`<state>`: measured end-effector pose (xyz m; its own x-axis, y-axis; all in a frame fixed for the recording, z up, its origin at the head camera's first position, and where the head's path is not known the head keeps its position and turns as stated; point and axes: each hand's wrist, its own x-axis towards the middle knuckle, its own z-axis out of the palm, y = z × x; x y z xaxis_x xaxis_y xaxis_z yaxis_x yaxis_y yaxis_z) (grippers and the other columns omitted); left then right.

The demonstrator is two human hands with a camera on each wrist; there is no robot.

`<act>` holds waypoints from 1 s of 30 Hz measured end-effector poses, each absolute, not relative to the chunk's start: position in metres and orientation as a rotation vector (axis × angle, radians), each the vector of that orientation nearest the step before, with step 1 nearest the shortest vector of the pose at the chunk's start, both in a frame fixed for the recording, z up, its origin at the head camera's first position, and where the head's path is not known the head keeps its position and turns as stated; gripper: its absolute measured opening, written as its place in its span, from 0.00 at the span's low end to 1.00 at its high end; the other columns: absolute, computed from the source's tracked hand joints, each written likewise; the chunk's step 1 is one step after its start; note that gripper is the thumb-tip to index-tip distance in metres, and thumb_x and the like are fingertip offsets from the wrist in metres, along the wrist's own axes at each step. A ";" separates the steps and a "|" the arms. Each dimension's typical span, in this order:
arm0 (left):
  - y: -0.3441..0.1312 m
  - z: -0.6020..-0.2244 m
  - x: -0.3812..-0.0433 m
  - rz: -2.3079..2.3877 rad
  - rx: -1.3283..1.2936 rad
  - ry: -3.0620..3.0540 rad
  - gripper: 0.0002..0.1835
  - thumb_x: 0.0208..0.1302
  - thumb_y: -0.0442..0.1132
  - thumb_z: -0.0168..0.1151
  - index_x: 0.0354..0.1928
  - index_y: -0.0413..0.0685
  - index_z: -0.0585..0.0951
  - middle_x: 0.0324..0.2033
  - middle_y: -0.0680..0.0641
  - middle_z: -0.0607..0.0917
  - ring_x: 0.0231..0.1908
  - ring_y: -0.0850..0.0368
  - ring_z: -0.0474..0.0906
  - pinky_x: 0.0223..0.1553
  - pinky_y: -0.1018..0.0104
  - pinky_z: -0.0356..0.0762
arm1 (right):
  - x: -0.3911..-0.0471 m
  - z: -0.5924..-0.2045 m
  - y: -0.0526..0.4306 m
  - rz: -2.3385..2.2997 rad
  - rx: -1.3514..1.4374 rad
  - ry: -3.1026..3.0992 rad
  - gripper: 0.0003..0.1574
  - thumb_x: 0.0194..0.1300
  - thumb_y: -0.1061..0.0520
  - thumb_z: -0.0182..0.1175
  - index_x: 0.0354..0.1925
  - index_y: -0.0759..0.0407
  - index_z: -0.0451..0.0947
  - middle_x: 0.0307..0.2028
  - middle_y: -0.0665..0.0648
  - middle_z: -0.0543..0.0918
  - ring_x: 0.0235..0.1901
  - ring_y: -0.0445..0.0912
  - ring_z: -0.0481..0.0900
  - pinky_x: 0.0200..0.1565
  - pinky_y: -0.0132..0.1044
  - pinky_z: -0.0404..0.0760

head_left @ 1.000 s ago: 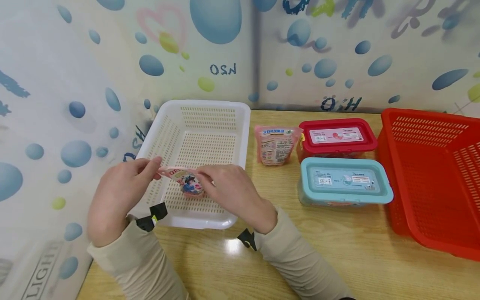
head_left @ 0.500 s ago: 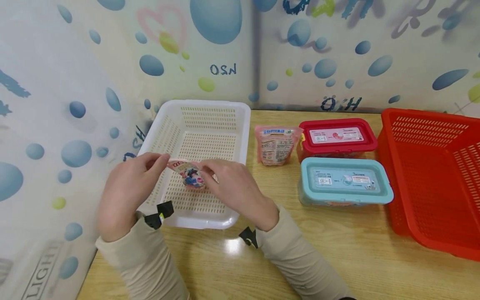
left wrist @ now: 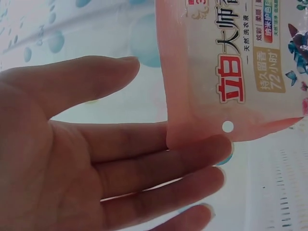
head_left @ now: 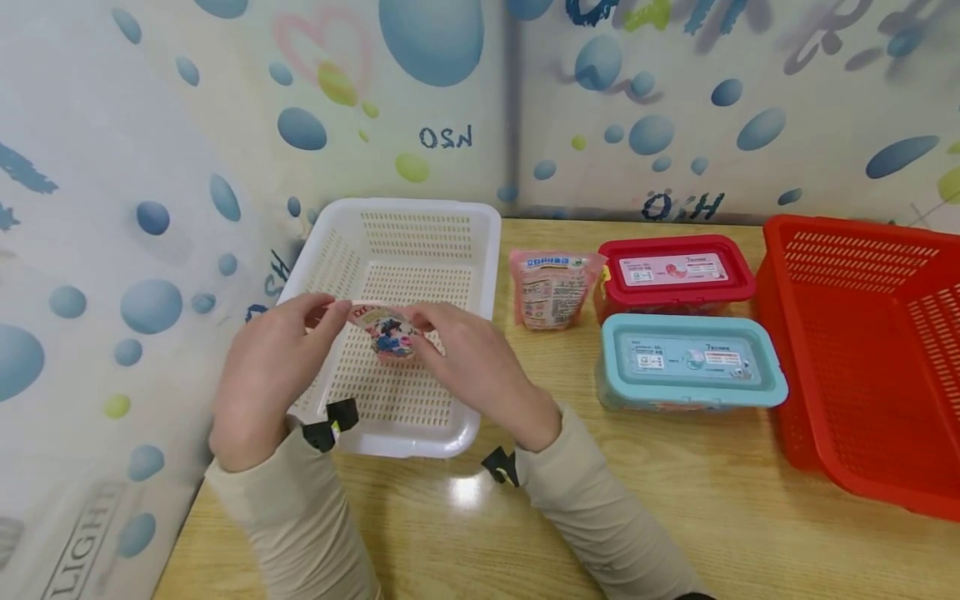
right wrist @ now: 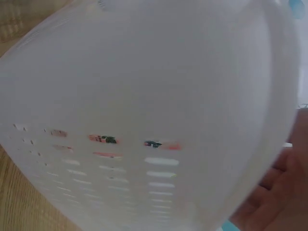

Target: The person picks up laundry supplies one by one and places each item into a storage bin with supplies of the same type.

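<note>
A pink laundry detergent pouch (head_left: pixel 392 333) hangs over the white plastic basket (head_left: pixel 408 446), its printed front up. The right hand (head_left: pixel 483 358) pinches the pouch's right side. At the opposite side is the left hand (head_left: pixel 270 367). In the left wrist view, its straight fingers (left wrist: pixel 144 183) lie behind the pouch's holed corner, while the thumb (left wrist: pixel 96 79) stands away from the film. The basket's wall (right wrist: pixel 144 72) fills most of the right wrist view and hides much of the pouch; part of the right hand shows at the right edge.
A second pink pouch (head_left: pixel 553 290) stands right of the white basket. Beside it are a red-lidded box (head_left: pixel 675 287) and a light-blue-lidded box (head_left: pixel 693 392). A red basket (head_left: pixel 813 417) stands at the far right. Patterned walls close off the table (head_left: pixel 570 517) behind and at left.
Both hands and the pouch have moved up and to the right over the white basket, the left hand farthest. The boxes, the second pouch and the baskets stay put.
</note>
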<state>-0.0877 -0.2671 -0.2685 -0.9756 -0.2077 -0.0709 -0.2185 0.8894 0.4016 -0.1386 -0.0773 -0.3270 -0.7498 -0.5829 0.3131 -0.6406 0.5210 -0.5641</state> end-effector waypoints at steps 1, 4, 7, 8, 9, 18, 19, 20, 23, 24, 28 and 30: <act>-0.267 -0.269 -0.088 0.657 -0.342 3.024 0.34 0.62 0.65 0.35 0.55 0.46 0.72 0.46 0.41 0.78 0.44 0.45 0.72 0.41 0.47 0.67 | -0.139 -0.328 -0.077 1.045 1.070 -2.678 0.19 0.61 0.53 0.55 0.51 0.53 0.72 0.41 0.46 0.78 0.37 0.39 0.76 0.34 0.30 0.73; -0.265 -0.270 -0.090 0.673 -0.338 3.023 0.35 0.61 0.65 0.35 0.56 0.46 0.71 0.46 0.41 0.77 0.45 0.44 0.72 0.42 0.47 0.67 | -0.141 -0.329 -0.076 1.056 1.063 -2.704 0.21 0.61 0.53 0.55 0.52 0.53 0.70 0.42 0.46 0.78 0.39 0.39 0.76 0.36 0.32 0.73; -0.264 -0.271 -0.091 0.692 -0.334 3.031 0.36 0.60 0.66 0.36 0.57 0.47 0.70 0.47 0.42 0.77 0.46 0.45 0.72 0.43 0.46 0.67 | -0.144 -0.331 -0.076 1.046 1.057 -2.722 0.23 0.61 0.52 0.55 0.55 0.54 0.68 0.44 0.47 0.77 0.41 0.39 0.75 0.38 0.33 0.73; -0.263 -0.271 -0.092 0.694 -0.331 3.035 0.36 0.60 0.67 0.36 0.57 0.47 0.70 0.48 0.43 0.77 0.46 0.45 0.72 0.43 0.46 0.67 | -0.145 -0.332 -0.076 1.038 1.054 -2.728 0.24 0.62 0.51 0.54 0.56 0.54 0.67 0.45 0.48 0.77 0.42 0.39 0.74 0.39 0.33 0.73; -0.263 -0.271 -0.092 0.697 -0.332 3.039 0.36 0.60 0.67 0.36 0.57 0.48 0.70 0.48 0.43 0.77 0.46 0.46 0.72 0.43 0.46 0.67 | -0.146 -0.332 -0.076 1.035 1.051 -2.733 0.26 0.62 0.50 0.54 0.57 0.54 0.66 0.46 0.48 0.77 0.42 0.40 0.74 0.39 0.33 0.73; -0.263 -0.274 -0.097 0.679 -0.316 3.063 0.36 0.60 0.66 0.37 0.58 0.45 0.69 0.48 0.43 0.77 0.46 0.46 0.72 0.43 0.47 0.67 | -0.151 -0.335 -0.075 1.019 1.037 -2.746 0.28 0.62 0.50 0.54 0.59 0.54 0.65 0.48 0.49 0.77 0.45 0.41 0.75 0.41 0.35 0.74; -0.263 -0.275 -0.098 0.681 -0.315 3.066 0.37 0.60 0.66 0.37 0.58 0.45 0.69 0.49 0.43 0.77 0.46 0.46 0.72 0.43 0.46 0.67 | -0.152 -0.335 -0.075 1.020 1.036 -2.748 0.28 0.62 0.50 0.54 0.59 0.54 0.65 0.48 0.49 0.77 0.45 0.41 0.75 0.42 0.34 0.74; -0.263 -0.275 -0.098 0.682 -0.310 3.072 0.37 0.60 0.66 0.36 0.58 0.45 0.69 0.49 0.43 0.77 0.45 0.46 0.73 0.43 0.47 0.68 | -0.152 -0.335 -0.075 1.019 1.035 -2.750 0.28 0.62 0.50 0.54 0.60 0.54 0.65 0.49 0.49 0.76 0.46 0.41 0.75 0.42 0.34 0.74; -0.262 -0.277 -0.099 0.687 -0.302 3.095 0.36 0.61 0.66 0.37 0.58 0.46 0.70 0.48 0.43 0.77 0.45 0.46 0.73 0.42 0.47 0.68 | -0.153 -0.335 -0.075 1.028 1.029 -2.757 0.28 0.62 0.50 0.53 0.60 0.53 0.64 0.50 0.49 0.75 0.47 0.41 0.74 0.43 0.35 0.73; -0.262 -0.277 -0.099 0.688 -0.306 3.098 0.36 0.60 0.66 0.37 0.58 0.46 0.70 0.48 0.44 0.77 0.45 0.46 0.73 0.42 0.47 0.68 | -0.153 -0.336 -0.075 1.032 1.026 -2.761 0.29 0.62 0.50 0.53 0.60 0.53 0.63 0.51 0.49 0.75 0.48 0.41 0.73 0.43 0.35 0.73; -0.261 -0.278 -0.101 0.668 -0.325 3.088 0.37 0.60 0.67 0.37 0.59 0.47 0.68 0.50 0.44 0.76 0.45 0.46 0.72 0.42 0.47 0.68 | -0.155 -0.338 -0.074 1.041 1.014 -2.777 0.30 0.62 0.51 0.54 0.62 0.53 0.62 0.53 0.50 0.73 0.50 0.42 0.72 0.45 0.36 0.73; -0.260 -0.279 -0.103 0.658 -0.325 3.083 0.37 0.60 0.67 0.37 0.60 0.47 0.68 0.50 0.44 0.76 0.46 0.46 0.72 0.42 0.47 0.68 | -0.156 -0.340 -0.074 1.048 1.007 -2.789 0.31 0.62 0.51 0.54 0.62 0.52 0.61 0.54 0.50 0.72 0.51 0.43 0.72 0.45 0.36 0.73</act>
